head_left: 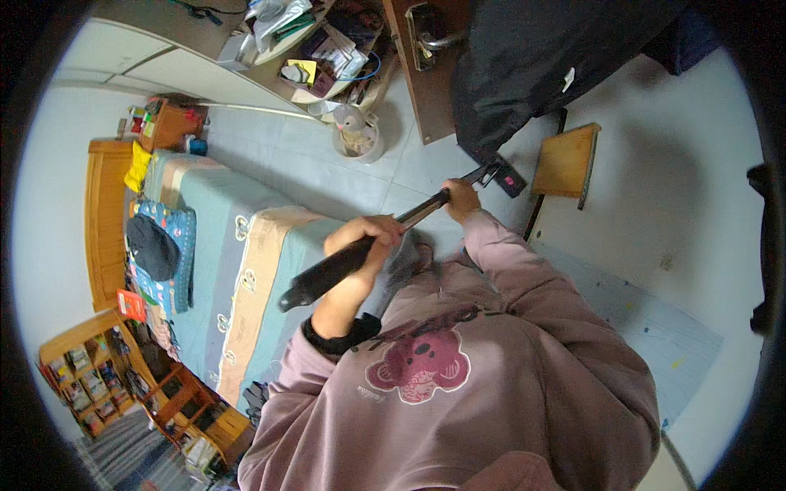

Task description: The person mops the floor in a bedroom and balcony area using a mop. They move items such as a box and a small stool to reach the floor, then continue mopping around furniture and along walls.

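Note:
A long black pole (424,210) with a thick dark grip (329,274) runs slantwise in front of me, its grip end at the lower left. My left hand (364,237) is wrapped round the upper part of the grip. Farther along, my right hand (461,200) closes round the thinner shaft. By the pole's far end is a dark rectangular piece (509,176) with a small pink spot; whether it is joined to the pole I cannot tell.
To the left is a bed (254,270) with a striped cover, a black cap (153,247) on it. Ahead stand a white bin (358,151), cluttered shelves (278,82) and a brown door (422,98). Dark cloth (524,65) hangs at the upper right, above a wooden panel (565,164).

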A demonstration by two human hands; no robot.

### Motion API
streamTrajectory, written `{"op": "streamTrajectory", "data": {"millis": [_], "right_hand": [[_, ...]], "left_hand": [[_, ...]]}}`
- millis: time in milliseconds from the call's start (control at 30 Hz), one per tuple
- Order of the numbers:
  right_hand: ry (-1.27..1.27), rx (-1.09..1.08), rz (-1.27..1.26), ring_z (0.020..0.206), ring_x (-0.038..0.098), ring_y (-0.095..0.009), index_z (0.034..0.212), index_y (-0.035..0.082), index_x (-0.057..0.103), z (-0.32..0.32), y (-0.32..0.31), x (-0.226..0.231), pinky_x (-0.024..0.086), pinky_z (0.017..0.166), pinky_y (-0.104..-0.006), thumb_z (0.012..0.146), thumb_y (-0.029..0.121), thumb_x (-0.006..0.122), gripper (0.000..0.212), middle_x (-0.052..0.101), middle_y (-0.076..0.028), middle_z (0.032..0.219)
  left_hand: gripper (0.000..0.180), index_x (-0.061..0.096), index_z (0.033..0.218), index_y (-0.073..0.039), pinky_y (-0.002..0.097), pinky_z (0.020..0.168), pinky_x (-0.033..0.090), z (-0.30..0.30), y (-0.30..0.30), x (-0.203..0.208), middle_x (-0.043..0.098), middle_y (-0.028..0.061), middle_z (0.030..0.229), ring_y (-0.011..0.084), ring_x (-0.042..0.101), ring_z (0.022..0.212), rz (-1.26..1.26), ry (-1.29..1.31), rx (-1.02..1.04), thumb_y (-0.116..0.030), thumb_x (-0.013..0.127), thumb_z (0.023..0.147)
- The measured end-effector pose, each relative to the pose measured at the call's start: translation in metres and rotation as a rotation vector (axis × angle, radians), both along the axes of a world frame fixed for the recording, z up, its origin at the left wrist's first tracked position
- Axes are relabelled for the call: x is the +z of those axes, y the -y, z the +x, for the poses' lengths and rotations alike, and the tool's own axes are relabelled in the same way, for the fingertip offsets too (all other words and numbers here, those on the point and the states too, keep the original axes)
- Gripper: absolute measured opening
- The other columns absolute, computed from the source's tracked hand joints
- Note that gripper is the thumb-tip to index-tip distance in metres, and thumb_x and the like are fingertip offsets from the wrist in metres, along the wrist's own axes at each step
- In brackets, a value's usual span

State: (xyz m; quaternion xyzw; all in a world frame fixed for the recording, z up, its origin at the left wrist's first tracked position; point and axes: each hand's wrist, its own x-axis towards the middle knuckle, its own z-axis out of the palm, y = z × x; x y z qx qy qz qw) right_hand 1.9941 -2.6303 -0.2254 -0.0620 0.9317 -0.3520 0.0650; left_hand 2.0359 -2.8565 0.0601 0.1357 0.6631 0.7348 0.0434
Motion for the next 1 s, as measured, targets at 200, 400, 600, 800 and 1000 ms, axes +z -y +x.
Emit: {"op": "streamTrajectory", "data": {"millis": [200, 400, 600, 800, 1000], "right_hand": [[0.053, 0.097, -0.24, 0.079, 0.063, -0.042, 0.07, 0.004, 0.06, 0.032, 0.06, 0.039, 0.049, 0.07, -0.0485, 0.071, 0.021, 0.074, 0.023, 0.064, -0.02, 0.076], [0.266, 0.665, -0.106, 0.119, 0.053, -0.036, 0.131, 0.004, 0.052, -0.01, 0.058, 0.094, 0.041, 0.103, -0.0426, 0.066, 0.018, 0.078, 0.071, 0.058, -0.022, 0.125], [-0.51, 0.491, 0.393, 0.137, 0.035, -0.034, 0.13, 0.007, 0.055, -0.155, 0.055, 0.222, 0.028, 0.115, -0.0467, 0.088, 0.014, 0.057, 0.043, 0.045, -0.016, 0.142], [-1.21, 0.495, 1.417, 0.14, 0.031, -0.032, 0.13, 0.004, 0.058, -0.269, 0.022, 0.273, 0.015, 0.118, -0.0487, 0.091, 0.027, 0.043, 0.048, 0.05, -0.013, 0.141], [-1.022, 0.502, 1.472, 0.132, 0.039, -0.03, 0.118, 0.005, 0.065, -0.27, 0.023, 0.254, 0.021, 0.113, -0.0437, 0.092, 0.027, 0.043, 0.04, 0.057, -0.011, 0.131]], "left_hand": [[0.013, 0.05, 0.077, 0.0, 0.0388, 0.076, 0.052, 0.036, 0.013, 0.059, 0.065, 0.0138, 0.076, 0.0261, 0.065, 0.077, -0.076, -0.003, 0.096, 0.005, 0.057, 0.086], [0.016, 0.049, 0.075, 0.001, 0.0396, 0.076, 0.052, 0.064, 0.016, 0.095, 0.063, 0.0139, 0.073, 0.0252, 0.063, 0.075, -0.246, 0.015, 0.213, 0.005, 0.054, 0.089], [0.015, 0.049, 0.076, -0.001, 0.0383, 0.074, 0.052, 0.08, 0.025, 0.081, 0.062, 0.0138, 0.074, 0.0244, 0.063, 0.076, -0.112, 0.012, 0.339, 0.004, 0.052, 0.089], [0.02, 0.046, 0.075, -0.004, 0.039, 0.071, 0.051, 0.091, 0.034, 0.064, 0.061, 0.0143, 0.072, 0.0252, 0.06, 0.071, -0.024, 0.024, 0.509, -0.006, 0.058, 0.091], [0.02, 0.046, 0.073, -0.004, 0.0407, 0.071, 0.052, 0.101, 0.037, 0.056, 0.06, 0.0145, 0.068, 0.0252, 0.06, 0.069, 0.033, -0.038, 0.507, -0.006, 0.061, 0.087]]}}
